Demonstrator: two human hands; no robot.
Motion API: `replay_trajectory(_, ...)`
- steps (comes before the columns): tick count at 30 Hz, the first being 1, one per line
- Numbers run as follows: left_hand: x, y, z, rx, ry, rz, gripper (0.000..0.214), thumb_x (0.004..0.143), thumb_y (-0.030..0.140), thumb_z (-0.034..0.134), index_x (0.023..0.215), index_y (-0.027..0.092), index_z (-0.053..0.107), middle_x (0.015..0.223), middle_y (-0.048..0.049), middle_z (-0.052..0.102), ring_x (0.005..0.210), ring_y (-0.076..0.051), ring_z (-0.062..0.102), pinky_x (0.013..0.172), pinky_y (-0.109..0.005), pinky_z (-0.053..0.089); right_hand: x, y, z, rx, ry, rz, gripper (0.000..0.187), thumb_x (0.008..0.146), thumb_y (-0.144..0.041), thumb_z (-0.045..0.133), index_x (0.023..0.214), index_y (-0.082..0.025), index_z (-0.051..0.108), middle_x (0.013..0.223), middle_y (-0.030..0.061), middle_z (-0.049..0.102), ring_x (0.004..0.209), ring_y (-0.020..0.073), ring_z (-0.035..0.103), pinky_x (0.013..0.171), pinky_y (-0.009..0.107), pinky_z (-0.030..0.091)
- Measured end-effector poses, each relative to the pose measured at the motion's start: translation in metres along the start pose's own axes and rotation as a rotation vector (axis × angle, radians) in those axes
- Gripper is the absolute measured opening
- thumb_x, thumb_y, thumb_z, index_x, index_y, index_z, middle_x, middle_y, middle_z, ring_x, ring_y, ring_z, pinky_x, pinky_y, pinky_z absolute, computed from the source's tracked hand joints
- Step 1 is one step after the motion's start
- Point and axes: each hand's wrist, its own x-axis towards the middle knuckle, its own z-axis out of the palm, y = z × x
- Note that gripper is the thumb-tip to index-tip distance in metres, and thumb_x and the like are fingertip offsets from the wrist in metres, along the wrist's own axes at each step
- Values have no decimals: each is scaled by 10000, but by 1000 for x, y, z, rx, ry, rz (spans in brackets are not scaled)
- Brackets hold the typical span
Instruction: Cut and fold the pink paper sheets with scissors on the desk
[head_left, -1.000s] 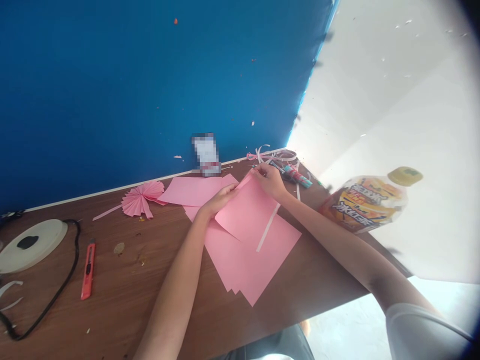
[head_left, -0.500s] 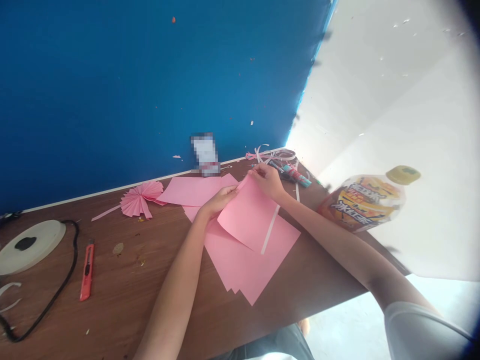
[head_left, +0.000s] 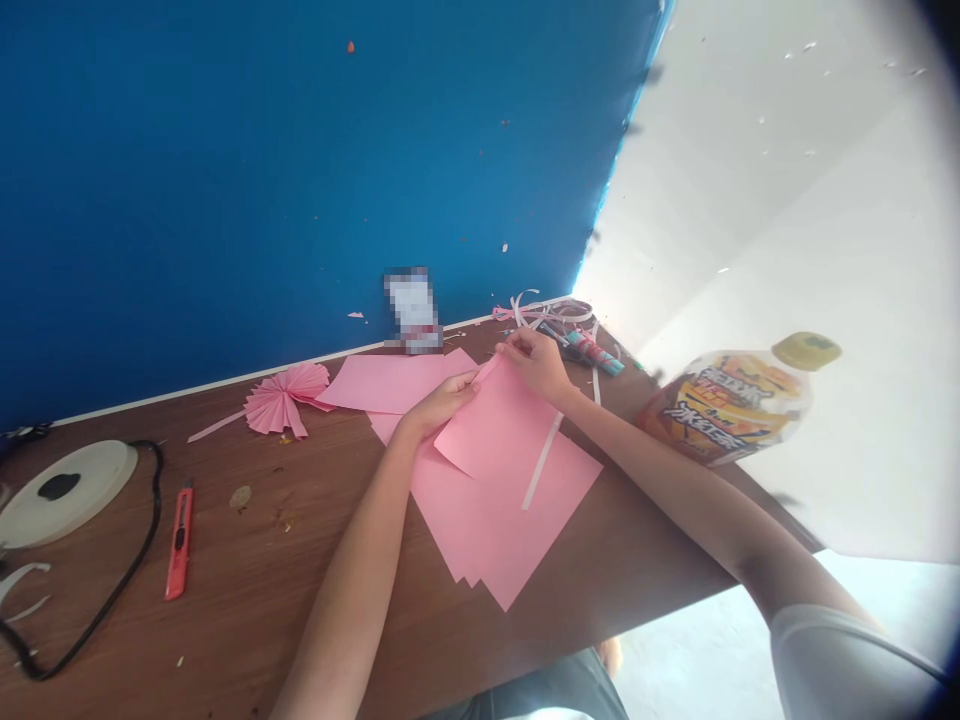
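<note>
A sheet of pink paper (head_left: 499, 420) is held up at a tilt between both hands, its far edge folded into a narrow strip. My left hand (head_left: 448, 397) pinches that edge at its left end, thumb on top. At the right end, my right hand (head_left: 529, 358) grips the same edge between thumb and fingers. Beneath lie several more pink sheets (head_left: 506, 560), loosely fanned on the brown table. A thin white strip (head_left: 541, 465) rests on them, to the right of the held sheet. Left of my hands lies a pleated pink paper fan (head_left: 279, 402).
A red utility knife (head_left: 179, 540) and a pale round disc with a black cable (head_left: 75, 495) are at the left. An orange drink bottle (head_left: 727, 405) stands at the right edge. Ribbons and a teal-and-red tube (head_left: 595, 353) lie at the back, near a blurred packet (head_left: 414, 310) against the blue wall.
Both hands keep their grip on the folded edge with hardly any movement. The near part of the held sheet has sunk slightly. The whole view has shifted a little.
</note>
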Motion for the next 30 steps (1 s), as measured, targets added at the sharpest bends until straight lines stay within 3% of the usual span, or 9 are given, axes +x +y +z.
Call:
replay_trajectory(14,-2,5,3,14,-25,0,608,821,465,605,1352,198,476,1158,-122,633,1002,-238,605,858,-359,465,1,4,1,38,-3,23,280,798,-452,588,704,-194,527,625,-14,503,586,125,434,564,259,338)
replay_trajectory(17,-3,8,5,3,14,-6,586,827,472,593,1335,197,497,1167,-119,631,1021,-237,594,880,-352,447,1,4,2,69,-14,10,270,799,-433,600,703,-192,525,615,-21,487,577,116,426,564,256,332)
replay_trajectory(22,-4,11,7,14,71,49,528,866,510,515,1248,151,576,1118,-117,653,1008,-235,587,887,-333,418,-1,1,5,109,-82,-30,251,810,-423,598,729,-192,542,657,-15,513,596,114,432,575,255,335)
replay_trajectory(30,0,6,6,-4,36,45,509,850,511,549,1208,151,582,1012,-108,673,944,-212,601,870,-326,422,-6,-6,8,135,-146,-35,248,813,-425,598,738,-193,551,651,-17,518,600,115,446,578,258,341)
